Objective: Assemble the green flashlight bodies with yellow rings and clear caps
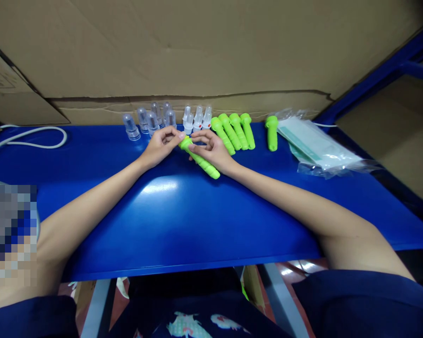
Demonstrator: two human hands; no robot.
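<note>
A lime-green, ribbed flashlight-shaped body (206,165) slants above the blue table, its wide head towards the upper left. My right hand (215,149) is closed around its upper part, thumb on top. Thumb and fingers of my left hand (162,146) are closed in a pinch at the head end, where a bit of yellow shows; whatever else is between them is hidden. Just behind my hands stand several clear plastic domed caps (130,127) and several smaller clear-and-white pieces (188,123), some with red dots. Several matching green bodies (235,131) lie to their right.
One more green body (272,134) lies apart, beside a clear plastic bag (320,143) with pale flat contents. A white cable (42,134) loops at the left on the blue table (155,230). Cardboard (197,51) walls the back; a blue metal frame (377,77) borders the right.
</note>
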